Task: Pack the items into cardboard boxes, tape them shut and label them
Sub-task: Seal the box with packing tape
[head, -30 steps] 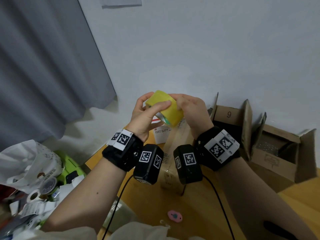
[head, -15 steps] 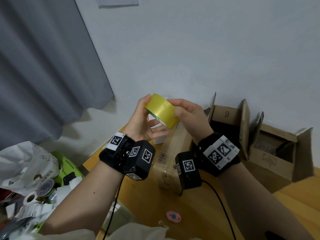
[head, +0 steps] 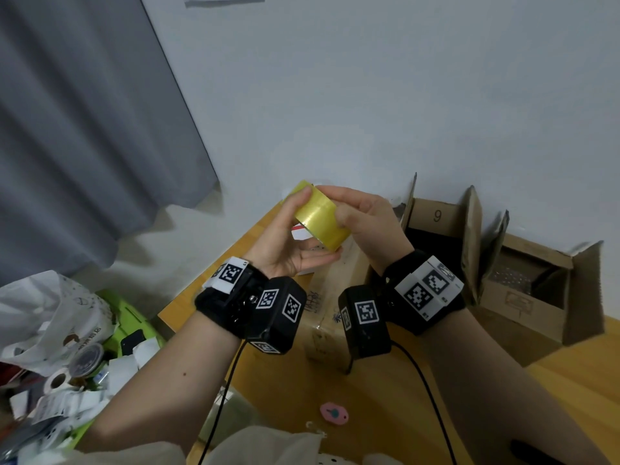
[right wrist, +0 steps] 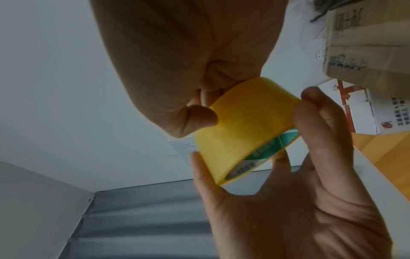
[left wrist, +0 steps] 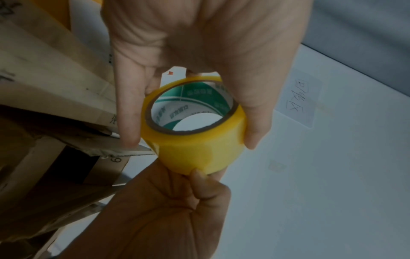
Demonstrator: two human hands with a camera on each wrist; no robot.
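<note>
Yellow tape roll [head: 322, 220] is held up in the air between both hands, above the closed box [head: 330, 297] on the wood table [head: 570, 374], near the wall. Left hand [head: 288, 243] spans the roll w/ thumb on one side of the band and fingers on the other, lightly curled round it; the core hole faces the left wrist cam, so the roll's axis runs roughly along the left palm. Right hand [head: 365, 219] sits on the opposite side, thumb and curled forefinger pressed to the outer band, apparently picking for the loose end. No free end shows in any view, so that's prob. the step in hand: find the edge and peel.

The box lies directly below and toward the person; both hands are about equally close to it. Once the end lifts, the pull would go down onto its top seam. Two open boxes [head: 523, 297] stand to the right w/ flaps up, close enough to snag a wide right-arm swing. Room is freer on the left and above.
</note>
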